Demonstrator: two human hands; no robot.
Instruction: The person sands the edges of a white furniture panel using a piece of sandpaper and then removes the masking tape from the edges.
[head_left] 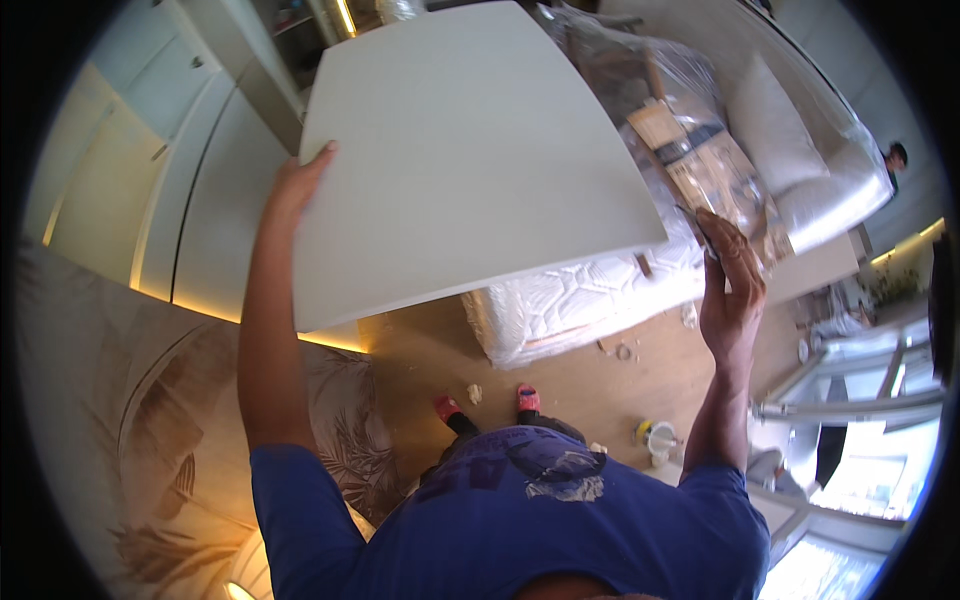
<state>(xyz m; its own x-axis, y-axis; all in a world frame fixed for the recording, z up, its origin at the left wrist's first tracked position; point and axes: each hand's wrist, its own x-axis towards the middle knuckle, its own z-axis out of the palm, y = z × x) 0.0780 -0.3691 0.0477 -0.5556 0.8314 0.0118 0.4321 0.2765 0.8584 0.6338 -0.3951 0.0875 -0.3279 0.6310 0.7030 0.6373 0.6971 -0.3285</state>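
Note:
A large white panel [470,150] spans the middle of the view, tilted above the floor. My left hand [303,180] grips its left edge, thumb on the top face and the other fingers hidden behind the edge. Just off the panel's near right corner is my right hand [735,262], apart from the panel. Its fingers are closed around a thin metallic tool [711,246], whose narrow tip points up and left. Most of the tool is hidden in the hand, so its kind does not show.
Beyond the panel's right side lies a plastic-wrapped mattress [540,315]. Opened cardboard [700,165] and clear plastic lie by a wrapped sofa [840,200]. White cabinets [225,200] stand left. A white bucket [658,440] is on the floor; another person [893,160] is far right.

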